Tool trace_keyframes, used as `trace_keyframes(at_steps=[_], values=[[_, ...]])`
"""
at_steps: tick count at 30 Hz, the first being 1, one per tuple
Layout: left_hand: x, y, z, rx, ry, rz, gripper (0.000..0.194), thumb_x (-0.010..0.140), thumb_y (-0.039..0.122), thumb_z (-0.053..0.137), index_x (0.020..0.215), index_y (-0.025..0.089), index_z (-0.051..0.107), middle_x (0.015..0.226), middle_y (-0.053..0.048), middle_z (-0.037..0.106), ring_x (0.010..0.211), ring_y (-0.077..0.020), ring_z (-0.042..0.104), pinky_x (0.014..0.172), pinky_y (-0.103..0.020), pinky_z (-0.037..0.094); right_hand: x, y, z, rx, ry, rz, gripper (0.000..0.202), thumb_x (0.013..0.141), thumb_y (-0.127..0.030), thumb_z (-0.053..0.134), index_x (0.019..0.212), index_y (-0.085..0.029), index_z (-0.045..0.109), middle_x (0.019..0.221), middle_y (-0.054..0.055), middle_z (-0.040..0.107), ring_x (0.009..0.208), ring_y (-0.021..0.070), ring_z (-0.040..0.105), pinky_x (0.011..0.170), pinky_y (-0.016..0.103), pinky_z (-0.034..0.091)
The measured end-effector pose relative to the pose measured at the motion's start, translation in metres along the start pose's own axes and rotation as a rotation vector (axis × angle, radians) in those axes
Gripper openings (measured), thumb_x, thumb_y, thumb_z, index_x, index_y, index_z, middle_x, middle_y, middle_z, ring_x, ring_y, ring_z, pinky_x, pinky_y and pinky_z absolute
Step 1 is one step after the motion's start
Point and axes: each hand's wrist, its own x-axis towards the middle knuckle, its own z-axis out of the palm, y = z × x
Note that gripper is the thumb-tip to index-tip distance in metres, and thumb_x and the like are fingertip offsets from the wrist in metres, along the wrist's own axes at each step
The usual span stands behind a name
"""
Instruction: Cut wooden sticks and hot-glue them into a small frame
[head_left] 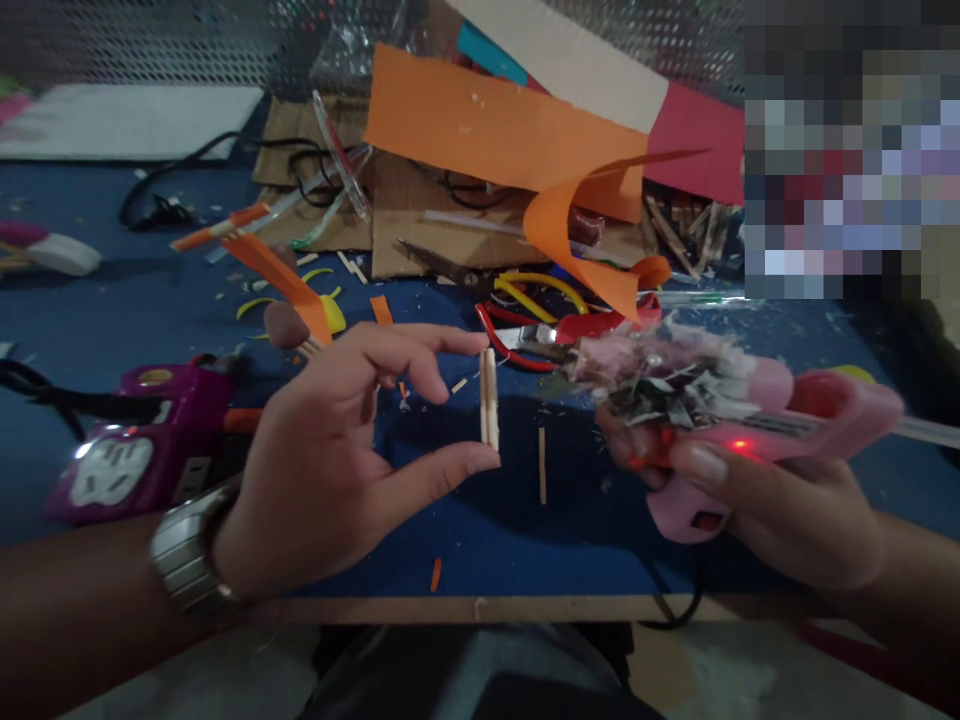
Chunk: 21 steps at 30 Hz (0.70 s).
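Between the thumb and index fingertip of my left hand (330, 440), a short bundle of thin wooden sticks (489, 400) stands upright, pinched at its two ends. My right hand (780, 510) is wrapped round a pink hot glue gun (757, 420) with a lit red light. Its front is covered in clumped glue and grey-white scraps, and the nozzle points left toward the sticks without touching them. A clear glue stick (930, 430) juts from its back. One loose wooden stick (542, 466) lies on the blue tabletop (480, 545) between my hands.
A purple power strip (142, 440) with a plugged-in black cord lies at left. Red-handled pliers (570, 330) and scissors with yellow handles (540, 293) lie beyond my hands. Orange paper (495, 120) and cardboard (442, 235) fill the back. A cord hangs over the front edge.
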Motion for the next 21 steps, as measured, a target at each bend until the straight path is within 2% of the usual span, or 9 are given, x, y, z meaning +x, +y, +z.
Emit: trace_keyframes(at_steps=[4,6,9,14,17,21], values=[[-0.002,-0.004,0.006,0.093,-0.114,-0.086,0.039,0.093,0.042,0.094,0.110,0.030,0.060,0.127,-0.002,0.079,0.119,-0.0295,0.079,0.101,-0.048,0.061,0.005,-0.003,0.001,-0.092,0.009,-0.004,0.020,0.097,-0.052,0.086,0.098,-0.033,0.085,0.089,0.002,0.081,0.079,0.0238,0.076,0.065,0.033,0.065],[-0.004,-0.004,0.008,0.173,-0.158,-0.086,0.034,0.094,0.040,0.091,0.105,0.029,0.061,0.120,-0.002,0.078,0.112,-0.0300,0.077,0.094,-0.048,0.059,0.009,-0.006,0.003,-0.168,-0.053,-0.037,0.013,0.099,-0.045,0.084,0.101,-0.032,0.082,0.092,0.002,0.081,0.085,0.0257,0.076,0.072,0.036,0.066],[-0.006,-0.003,0.010,0.257,-0.192,-0.069,0.030,0.092,0.037,0.090,0.098,0.029,0.062,0.114,-0.002,0.076,0.109,-0.0311,0.073,0.091,-0.048,0.058,0.013,-0.011,0.007,-0.245,-0.160,-0.090,0.011,0.104,-0.040,0.074,0.101,-0.030,0.077,0.093,0.002,0.080,0.088,0.0252,0.076,0.080,0.038,0.064],[-0.007,0.001,0.017,0.341,-0.212,0.014,0.032,0.086,0.029,0.092,0.095,0.028,0.062,0.113,-0.003,0.073,0.106,-0.0307,0.074,0.090,-0.047,0.054,0.013,-0.011,0.012,-0.475,-0.142,-0.083,0.026,0.109,-0.042,0.065,0.091,-0.028,0.076,0.086,0.002,0.076,0.079,0.0234,0.071,0.072,0.038,0.056],[-0.005,0.002,0.023,0.378,-0.210,0.081,0.037,0.081,0.027,0.096,0.098,0.028,0.062,0.110,-0.003,0.071,0.101,-0.0312,0.073,0.087,-0.047,0.051,0.013,-0.010,0.014,-0.484,-0.089,-0.085,0.024,0.107,-0.045,0.067,0.090,-0.028,0.073,0.079,0.003,0.075,0.073,0.0249,0.070,0.071,0.041,0.055],[-0.003,0.002,0.027,0.416,-0.220,0.121,0.040,0.078,0.021,0.096,0.097,0.028,0.062,0.104,-0.002,0.071,0.100,-0.0311,0.070,0.086,-0.046,0.048,0.012,-0.011,0.017,-0.442,-0.101,-0.056,0.018,0.104,-0.043,0.067,0.094,-0.029,0.072,0.071,0.002,0.073,0.068,0.0259,0.069,0.066,0.043,0.054]])
